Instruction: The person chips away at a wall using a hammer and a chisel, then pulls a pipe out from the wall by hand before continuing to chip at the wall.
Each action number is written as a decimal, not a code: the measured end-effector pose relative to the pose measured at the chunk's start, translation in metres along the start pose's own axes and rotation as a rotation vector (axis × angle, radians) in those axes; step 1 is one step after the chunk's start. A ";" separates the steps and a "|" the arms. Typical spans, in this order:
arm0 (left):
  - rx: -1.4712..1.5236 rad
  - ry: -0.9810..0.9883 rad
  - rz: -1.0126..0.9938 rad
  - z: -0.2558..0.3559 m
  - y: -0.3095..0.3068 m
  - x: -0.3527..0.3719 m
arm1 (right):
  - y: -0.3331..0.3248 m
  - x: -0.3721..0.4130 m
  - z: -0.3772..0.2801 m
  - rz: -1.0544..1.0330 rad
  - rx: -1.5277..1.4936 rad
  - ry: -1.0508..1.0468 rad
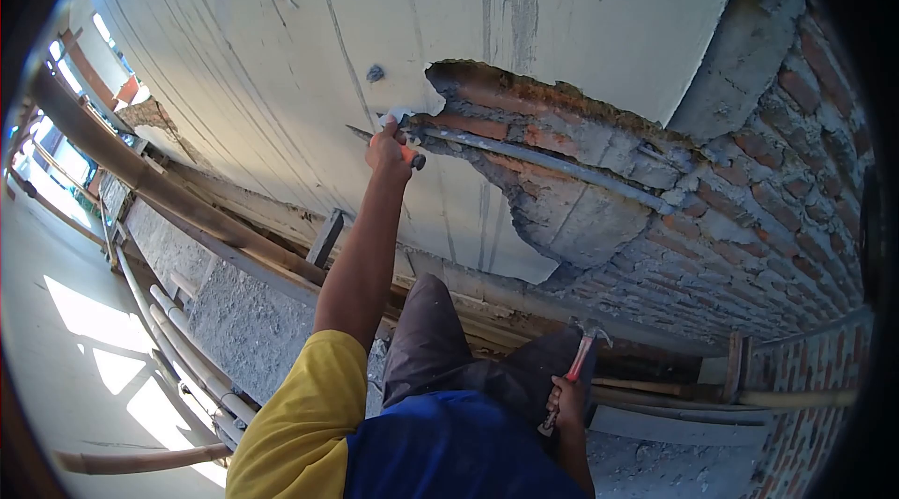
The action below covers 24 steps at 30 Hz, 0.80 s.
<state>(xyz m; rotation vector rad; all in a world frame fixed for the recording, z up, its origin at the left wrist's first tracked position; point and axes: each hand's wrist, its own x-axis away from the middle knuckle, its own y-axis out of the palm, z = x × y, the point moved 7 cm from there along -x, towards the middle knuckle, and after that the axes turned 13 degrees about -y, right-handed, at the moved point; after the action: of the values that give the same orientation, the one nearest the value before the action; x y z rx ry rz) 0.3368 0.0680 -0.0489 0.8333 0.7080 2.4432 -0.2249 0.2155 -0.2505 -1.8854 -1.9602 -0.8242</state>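
Note:
My left hand (386, 151) is raised against the plastered wall (281, 59), closed around a tool with an orange handle (408, 154); a dark pointed end sticks out on its left side. Beside it, at the edge of the broken plaster, a small pale piece (401, 113) shows above the fingers. A grey pipe (552, 162) runs rightward from near that hand through the exposed brick (552, 139). Low on the right, near my thigh, my right hand (565, 403) grips a hammer (581, 357) by its red handle, head upward.
Bare brickwork (740, 227) covers the right side. A thick bamboo pole (178, 190) crosses at the left, with more poles (187, 349) below it. Rough grey ground (234, 312) lies beneath, and a bamboo rail (796, 398) stands at the lower right.

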 end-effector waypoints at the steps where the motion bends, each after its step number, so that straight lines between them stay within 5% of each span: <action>1: -0.042 0.048 0.047 0.002 -0.002 0.008 | 0.000 -0.001 0.000 -0.003 -0.003 0.003; 7: -0.234 0.258 0.086 0.013 -0.013 0.032 | 0.003 -0.007 0.005 -0.025 -0.009 0.037; 12: -0.560 0.171 -0.049 -0.008 -0.011 0.060 | 0.010 -0.001 -0.006 -0.011 0.041 0.042; 23: -0.759 0.437 0.227 -0.013 -0.002 0.023 | 0.006 -0.006 0.000 -0.020 0.062 0.047; 24: -0.807 0.569 0.290 -0.012 -0.001 0.020 | 0.007 -0.007 -0.002 -0.015 0.062 0.046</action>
<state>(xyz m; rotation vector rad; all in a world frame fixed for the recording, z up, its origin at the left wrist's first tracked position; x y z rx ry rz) 0.3148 0.0765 -0.0493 -0.0908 -0.2863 2.8770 -0.2174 0.2087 -0.2512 -1.8028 -1.9521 -0.7951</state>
